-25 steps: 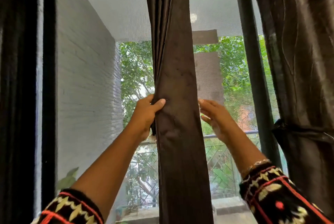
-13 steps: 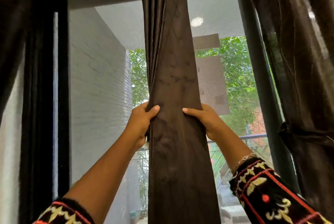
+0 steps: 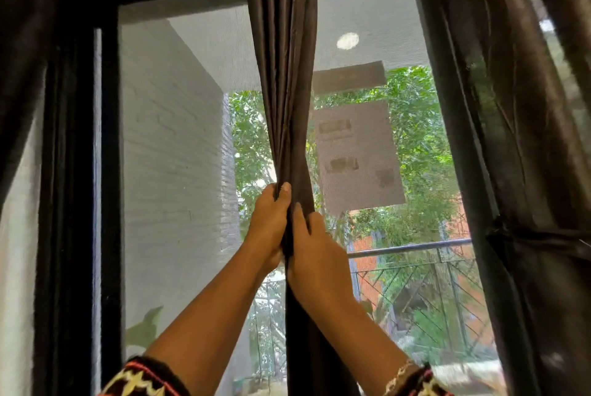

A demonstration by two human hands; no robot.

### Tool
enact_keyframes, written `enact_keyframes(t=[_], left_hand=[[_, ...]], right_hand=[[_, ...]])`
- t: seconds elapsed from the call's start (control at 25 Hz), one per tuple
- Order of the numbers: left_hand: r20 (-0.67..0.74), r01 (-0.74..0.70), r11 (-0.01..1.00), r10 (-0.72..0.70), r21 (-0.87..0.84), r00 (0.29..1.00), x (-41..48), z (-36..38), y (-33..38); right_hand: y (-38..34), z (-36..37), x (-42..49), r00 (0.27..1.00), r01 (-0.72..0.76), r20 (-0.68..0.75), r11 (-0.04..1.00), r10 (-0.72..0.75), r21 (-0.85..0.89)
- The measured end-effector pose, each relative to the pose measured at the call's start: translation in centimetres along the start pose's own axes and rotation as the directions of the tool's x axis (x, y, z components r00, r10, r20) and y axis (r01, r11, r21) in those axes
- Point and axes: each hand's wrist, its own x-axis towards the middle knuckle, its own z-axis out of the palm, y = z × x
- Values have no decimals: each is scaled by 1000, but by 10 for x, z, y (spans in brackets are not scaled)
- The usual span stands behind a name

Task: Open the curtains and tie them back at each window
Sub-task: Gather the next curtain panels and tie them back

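In the head view we count three dark brown curtains. The middle curtain (image 3: 281, 75) hangs down the centre of the window. A right curtain (image 3: 527, 139) is already cinched by one tieback (image 3: 537, 237). A left curtain (image 3: 22, 75) shows only as a strip at the picture's edge. There are two hands, each coming out of a patterned sleeve. The left sleeve (image 3: 140, 379) is at the bottom edge. The right sleeve (image 3: 419, 384) has one bracelet (image 3: 398, 376) at its wrist. Beyond the black window frame (image 3: 108, 139) we see one white brick wall (image 3: 172, 155), one round ceiling light (image 3: 347, 40), one grey sheet (image 3: 358, 155) and one balcony railing (image 3: 409, 248).

Half a second ago the hands held opposite edges of a broad, flat panel. Now they have come together and the cloth between them is squeezed into a narrow bundle of folds. A second ago the right hand was off the fabric, its fingers spread.

The left hand (image 3: 268, 226) is clenched round the gathered cloth, thumb tip up against the folds. The right hand (image 3: 313, 251) sits just below and beside it, fingers wrapped round the same bundle. The two hands touch.

The middle curtain runs top to bottom. It is wide at the upper edge of the picture and tapers to its thinnest where we grasp it. Below our hands it drops straight between the forearms and out of the bottom of the picture.
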Motion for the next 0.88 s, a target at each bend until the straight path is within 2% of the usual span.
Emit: enact_keyframes(t=[0.16, 0.24, 0.32, 0.4, 0.44, 0.52, 0.6, 0.68, 0.8, 0.88], left_hand=[[-10, 15, 999, -15, 38, 1000, 2, 3, -3], [-29, 18, 998, -17, 55, 999, 5, 1, -3], [-7, 22, 999, -21, 34, 1000, 6, -3, -1], [25, 45, 999, -45, 17, 999, 6, -7, 0], [37, 59, 998, -59, 11, 998, 7, -9, 1], [56, 89, 996, -88, -7, 995, 7, -14, 2], [77, 103, 994, -101, -21, 992, 7, -17, 4], [91, 97, 995, -94, -30, 991, 8, -19, 4], [126, 91, 996, -88, -25, 988, 10, -23, 2], [161, 101, 995, -96, -22, 982, 14, -29, 1]], right_hand=[[6, -2, -7, 995, 86, 35, 989, -91, 116], [13, -9, -7, 993, 93, 37, 952, -109, 293], [22, -17, -2, 994, -14, -85, 841, 71, 541], [36, -24, 10, 929, -135, -159, 706, 334, 695], [44, -28, 20, 904, -199, -114, 642, 411, 741], [55, -31, 39, 906, -341, 106, 556, 411, 758], [59, -27, 51, 890, -455, 359, 496, 281, 740], [58, -20, 57, 843, -517, 525, 444, 117, 732], [58, -9, 57, 780, -561, 625, 403, -35, 723], [58, -4, 54, 753, -591, 655, 378, -59, 713]])
